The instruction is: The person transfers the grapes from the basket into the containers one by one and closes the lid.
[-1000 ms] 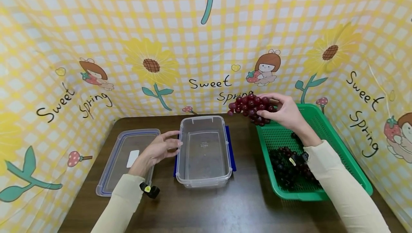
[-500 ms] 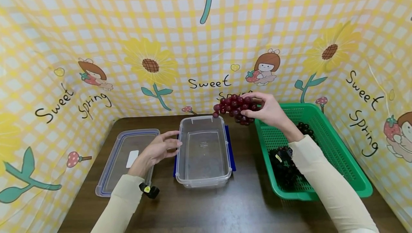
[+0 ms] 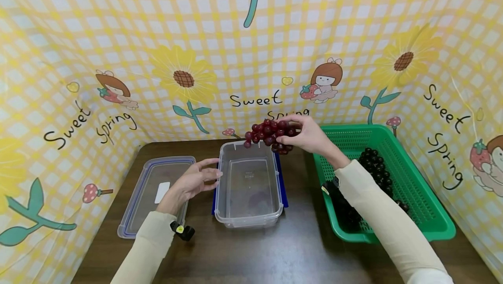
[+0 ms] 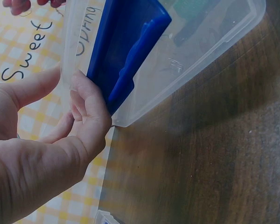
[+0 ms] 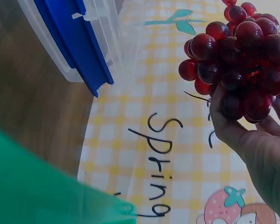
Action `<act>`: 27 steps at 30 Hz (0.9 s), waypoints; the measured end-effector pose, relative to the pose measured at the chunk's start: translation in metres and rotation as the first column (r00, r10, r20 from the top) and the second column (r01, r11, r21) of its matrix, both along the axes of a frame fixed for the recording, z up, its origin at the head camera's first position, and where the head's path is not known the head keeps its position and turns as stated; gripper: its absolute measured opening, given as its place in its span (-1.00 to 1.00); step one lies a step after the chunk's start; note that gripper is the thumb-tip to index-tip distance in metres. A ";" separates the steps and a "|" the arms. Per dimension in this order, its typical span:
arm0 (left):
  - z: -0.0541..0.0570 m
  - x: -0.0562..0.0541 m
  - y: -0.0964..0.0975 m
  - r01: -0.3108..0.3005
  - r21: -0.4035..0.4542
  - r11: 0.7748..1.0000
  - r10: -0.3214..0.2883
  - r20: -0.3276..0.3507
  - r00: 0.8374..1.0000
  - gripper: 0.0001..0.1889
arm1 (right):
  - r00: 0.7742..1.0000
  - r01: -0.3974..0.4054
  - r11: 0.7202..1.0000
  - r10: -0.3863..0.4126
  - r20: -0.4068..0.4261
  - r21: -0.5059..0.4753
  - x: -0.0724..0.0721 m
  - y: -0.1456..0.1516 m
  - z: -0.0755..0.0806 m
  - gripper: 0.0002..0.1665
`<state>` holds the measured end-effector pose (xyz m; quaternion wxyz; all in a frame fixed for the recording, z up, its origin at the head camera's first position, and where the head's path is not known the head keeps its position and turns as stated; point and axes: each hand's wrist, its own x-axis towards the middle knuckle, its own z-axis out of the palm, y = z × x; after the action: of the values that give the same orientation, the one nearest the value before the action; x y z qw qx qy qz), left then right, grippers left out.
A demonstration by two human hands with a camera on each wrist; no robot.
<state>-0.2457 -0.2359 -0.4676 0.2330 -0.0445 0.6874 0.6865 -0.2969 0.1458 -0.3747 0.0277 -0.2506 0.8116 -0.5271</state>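
Glossy grapes (image 3: pixel 270 132), smooth plastic box (image 3: pixel 251 220), sheeny wood-grain table (image 3: pixel 300 244)

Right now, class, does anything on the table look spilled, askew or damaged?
Nothing stands out. The box sits upright with its blue flaps open, the lid lies beside it, the right hand holds red grapes, and dark grapes lie inside the basket.

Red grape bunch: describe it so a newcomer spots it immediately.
On the brown table, find the green basket at right and the clear container at centre. In the head view, the right hand holds the red grape bunch near the container's far right corner. Glossy red and held up, it differs from the nearly black grapes lying in the basket.
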 end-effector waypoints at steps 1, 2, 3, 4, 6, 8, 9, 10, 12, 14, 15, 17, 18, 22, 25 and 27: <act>0.000 0.000 0.000 -0.001 0.002 1.000 0.001 0.001 1.000 -0.24 | 1.000 -0.008 1.000 0.008 -0.001 0.006 -0.001 -0.003 -0.001 -0.45; 0.001 0.000 0.000 -0.006 0.005 1.000 0.006 0.004 1.000 -0.24 | 1.000 -0.016 1.000 0.016 -0.004 0.013 -0.002 -0.006 -0.002 -0.45; 0.001 0.000 0.000 -0.005 0.004 1.000 0.005 0.004 1.000 -0.24 | 1.000 -0.022 1.000 0.022 -0.010 0.022 -0.004 -0.010 -0.003 -0.44; 0.001 0.000 0.000 -0.003 0.005 1.000 0.003 0.003 1.000 -0.24 | 1.000 -0.025 0.999 0.025 -0.013 0.031 -0.005 -0.013 -0.005 -0.45; 0.001 0.000 0.000 -0.004 0.007 1.000 0.004 0.003 1.000 -0.26 | 0.999 -0.039 0.998 0.040 -0.017 0.039 -0.006 -0.019 -0.007 -0.47; 0.001 0.000 0.000 0.001 0.008 1.000 -0.001 0.000 1.000 -0.26 | 0.998 -0.053 0.998 0.054 -0.019 0.045 -0.008 -0.025 -0.010 -0.47; 0.001 0.000 0.000 0.005 0.008 1.000 -0.005 -0.003 1.000 -0.26 | 0.998 -0.056 0.997 0.058 -0.023 0.053 -0.009 -0.028 -0.010 -0.47; 0.001 0.000 -0.001 0.005 0.008 1.000 -0.005 -0.003 1.000 -0.26 | 0.998 -0.059 0.996 0.061 -0.024 0.060 -0.009 -0.031 -0.011 -0.47; 0.001 0.000 -0.001 0.000 0.006 1.000 0.000 -0.004 1.000 -0.25 | 0.998 -0.060 0.995 0.062 -0.024 0.082 -0.011 -0.037 -0.012 -0.46; 0.000 0.000 -0.001 -0.006 -0.002 1.000 0.006 -0.002 1.000 -0.26 | 0.998 -0.053 0.992 0.057 -0.034 0.111 -0.012 -0.043 -0.014 -0.45; 0.000 0.000 -0.001 -0.010 -0.005 1.000 0.010 -0.001 1.000 -0.27 | 0.998 -0.048 0.991 0.053 -0.038 0.125 -0.013 -0.046 -0.015 -0.45; 0.000 -0.001 -0.001 -0.016 -0.011 1.000 0.016 -0.001 1.000 -0.28 | 0.998 -0.042 0.988 0.049 -0.044 0.146 -0.016 -0.051 -0.017 -0.44; 0.001 -0.001 0.000 -0.012 -0.013 1.000 0.012 -0.004 1.000 -0.28 | 0.998 -0.041 0.987 0.049 -0.048 0.153 -0.017 -0.053 -0.018 -0.43; 0.000 -0.001 0.000 -0.011 -0.006 1.000 0.011 -0.009 1.000 -0.28 | 0.998 -0.053 0.986 0.057 -0.021 0.160 -0.020 -0.063 -0.024 -0.43; 0.000 0.000 -0.001 -0.006 0.003 1.000 0.006 -0.012 1.000 -0.27 | 0.998 -0.067 0.984 0.068 0.005 0.167 -0.022 -0.070 -0.028 -0.45; 0.000 0.000 -0.001 -0.001 0.005 1.000 0.001 -0.012 1.000 -0.27 | 0.998 -0.070 0.981 0.069 0.012 0.180 -0.022 -0.074 -0.031 -0.47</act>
<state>-0.2454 -0.2370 -0.4673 0.2287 -0.0398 0.6870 0.6886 -0.3194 0.0715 -0.4059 0.0711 -0.2738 0.8466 -0.4509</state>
